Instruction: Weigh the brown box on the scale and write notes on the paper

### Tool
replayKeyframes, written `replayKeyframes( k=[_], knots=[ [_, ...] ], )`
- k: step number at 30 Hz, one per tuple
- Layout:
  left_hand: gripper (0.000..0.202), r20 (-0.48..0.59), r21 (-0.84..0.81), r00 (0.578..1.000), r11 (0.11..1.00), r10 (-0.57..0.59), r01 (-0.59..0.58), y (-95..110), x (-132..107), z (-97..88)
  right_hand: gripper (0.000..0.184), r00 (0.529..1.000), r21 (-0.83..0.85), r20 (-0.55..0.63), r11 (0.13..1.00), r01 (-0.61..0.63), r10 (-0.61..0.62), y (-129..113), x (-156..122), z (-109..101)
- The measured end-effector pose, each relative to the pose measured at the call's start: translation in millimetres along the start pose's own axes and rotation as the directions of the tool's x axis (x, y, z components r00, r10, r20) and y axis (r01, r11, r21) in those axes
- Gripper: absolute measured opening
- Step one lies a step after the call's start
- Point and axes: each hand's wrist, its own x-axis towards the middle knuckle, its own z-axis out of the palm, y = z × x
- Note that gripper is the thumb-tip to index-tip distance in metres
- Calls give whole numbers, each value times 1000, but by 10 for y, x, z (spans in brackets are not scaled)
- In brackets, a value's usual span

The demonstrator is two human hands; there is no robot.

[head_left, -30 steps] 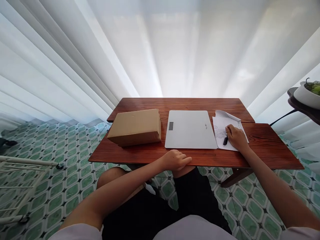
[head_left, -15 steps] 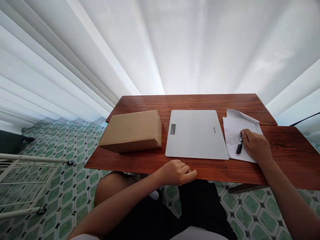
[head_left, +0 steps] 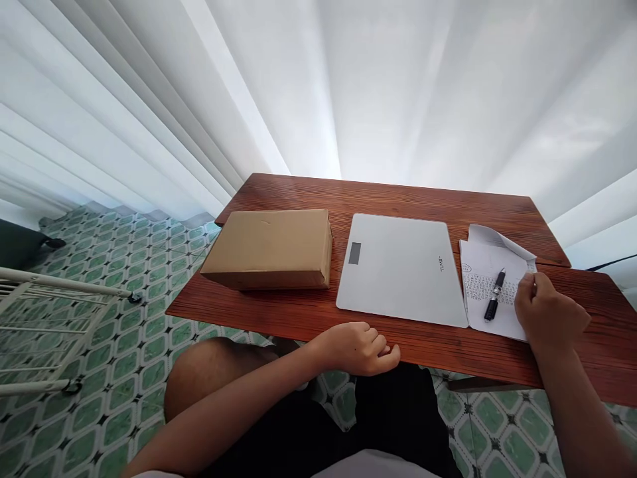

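Observation:
My left hand rests at the front edge of the wooden table with its fingers loosely curled and nothing in them. Beside the right edge of a handwritten notepad is my right hand, closed into a fist with no object showing in it. A black and silver pen lies on the written page, apart from the fingers. The pad's top sheet is folded back at the far end. Left of the pad sits a flat white digital scale with a small grey display; nothing is on it.
A closed cardboard box stands on the left part of the wooden table. White curtains hang behind. A white metal rack on wheels stands on the green tiled floor to the left.
My right hand has let go of the pen, leaving it on the page, and moved right to the pad's edge. My left hand stays by the table edge. The view has turned slightly.

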Motion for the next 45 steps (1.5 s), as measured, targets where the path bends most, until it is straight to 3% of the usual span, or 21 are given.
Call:
replayKeyframes(
  k=[6, 10, 13, 17, 19, 20, 22, 24, 26, 28, 30, 32, 34, 36, 40, 45],
  knots=[
    [10, 18, -18, 998, 998, -64, 65, 48, 64, -19, 53, 990, 5, 43, 991, 135, -135, 47, 66, -44],
    [11, 16, 12, 994, 994, -106, 106, -42, 146, -197, 53, 986, -17, 74, 988, 153, -151, -17, 84, -162],
    [5, -63, 63, 985, 985, -159, 163, -250, 150, -475, 49, 987, 70, 56, 987, 145, -149, -297, 26, -333],
    [18, -217, 129, 926, 932, -308, 340, -624, -23, -910, 39, 977, 400, 19, 897, 187, -213, -938, -119, -629],
    [24, -244, 141, 853, 853, -462, 502, -791, -163, -1116, 40, 973, 543, 9, 819, 188, -229, -1292, -217, -771],
    [27, -236, 161, 787, 776, -570, 610, -862, -238, -1214, 43, 969, 617, 25, 767, 177, -245, -1461, -270, -832],
    [33, -196, 174, 591, 566, -782, 806, -980, -391, -1396, 51, 942, 743, 56, 644, 182, -331, -1772, -377, -924],
    [39, -134, 173, 383, 359, -914, 917, -1070, -551, -1545, 60, 904, 815, 93, 553, 172, -417, -2041, -478, -978],
    [45, -58, 179, 204, 191, -977, 965, -1144, -724, -1643, 71, 856, 862, 122, 482, 159, -502, -2270, -561, -1004],
    [51, 47, 198, 60, 68, -997, 978, -1211, -904, -1681, 83, 805, 884, 134, 438, 166, -577, -2463, -623, -1022],
    [58, 173, 233, -64, -22, -983, 972, -1275, -1069, -1667, 91, 755, 885, 128, 418, 206, -643, -2623, -668, -1041],
    [64, 285, 265, -157, -80, -946, 961, -1333, -1194, -1625, 94, 708, 878, 120, 407, 252, -696, -2749, -701, -1054],
    [66, 358, 284, -213, -112, -909, 952, -1376, -1267, -1584, 93, 672, 873, 123, 402, 277, -730, -2840, -727, -1050],
    [67, 395, 291, -236, -123, -888, 949, -1400, -1299, -1558, 90, 654, 867, 148, 416, 276, -742, -2898, -751, -1021],
    [65, 419, 271, -241, -133, -875, 953, -1397, -1312, -1556, 77, 651, 857, 192, 448, 253, -734, -2955, -798, -927],
    [62, 456, 257, -240, -131, -857, 958, -1379, -1297, -1578, 68, 673, 886, 192, 421, 195, -715, -3004, -861, -842]
  ],
)
